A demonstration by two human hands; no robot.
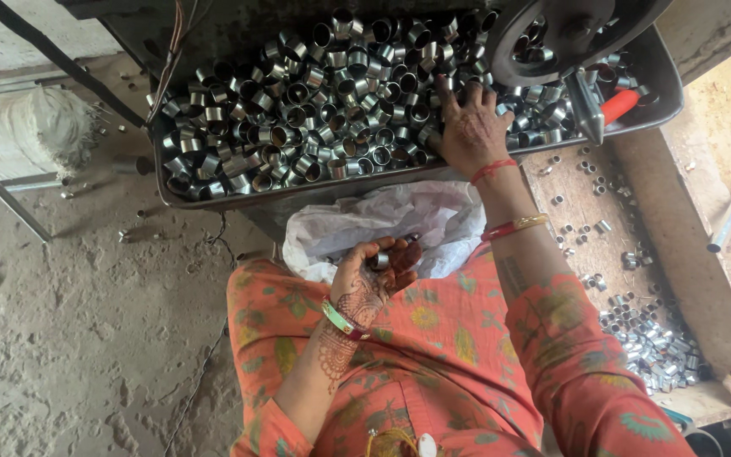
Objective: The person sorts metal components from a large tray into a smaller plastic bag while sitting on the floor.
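The tray [171,182] before me is heaped with short steel rings [298,110], hard, smooth and probably slick, light singly but heavy in bulk. My right hand [469,127] lies spread on the heap, gripping nothing. My left hand [376,275] cups one ring [380,261] over the white bag [399,220]; pinching each across its rim seems best.

Person: orange floral-print garment [458,355], short sleeves; green-red bangle, left wrist [342,320]; red and gold bangles, right forearm [513,226]; henna patterns.
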